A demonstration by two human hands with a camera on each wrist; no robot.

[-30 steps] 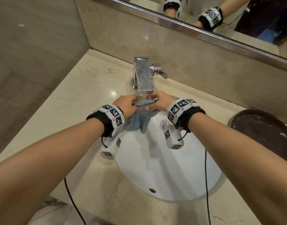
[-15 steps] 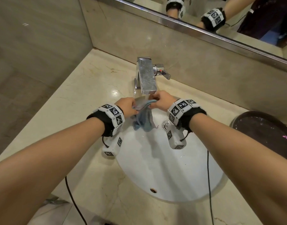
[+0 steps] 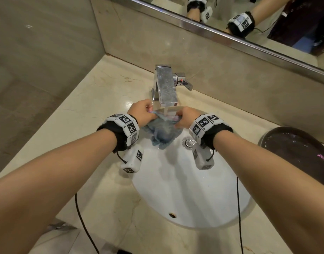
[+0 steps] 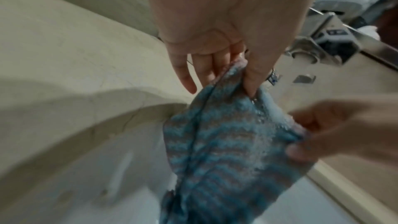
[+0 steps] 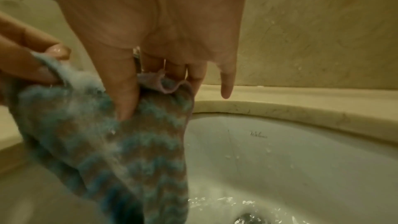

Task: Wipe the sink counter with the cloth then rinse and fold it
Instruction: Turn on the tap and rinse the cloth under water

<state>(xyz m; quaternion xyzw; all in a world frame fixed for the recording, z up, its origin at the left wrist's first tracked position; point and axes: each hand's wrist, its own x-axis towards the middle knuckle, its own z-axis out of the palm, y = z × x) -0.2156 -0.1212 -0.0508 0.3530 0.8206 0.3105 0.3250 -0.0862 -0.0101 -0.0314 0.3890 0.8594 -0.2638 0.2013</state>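
My arms are bare to the wrist. On each wrist I wear a black band [image 3: 119, 136] wrapped with white blocks printed with black square codes [image 3: 124, 123]. The other band [image 3: 212, 133] sits at 3 o'clock from it. Below each hangs a white camera box [image 3: 132, 160], also coded, its twin [image 3: 203, 158] alongside. A thin black cable [image 3: 84, 224] trails from each toward 6 o'clock.

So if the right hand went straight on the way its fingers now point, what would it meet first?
Probably the marble backsplash behind the sink. The right hand, gripping the cloth, points past the faucet on its handle side; depth is unclear.
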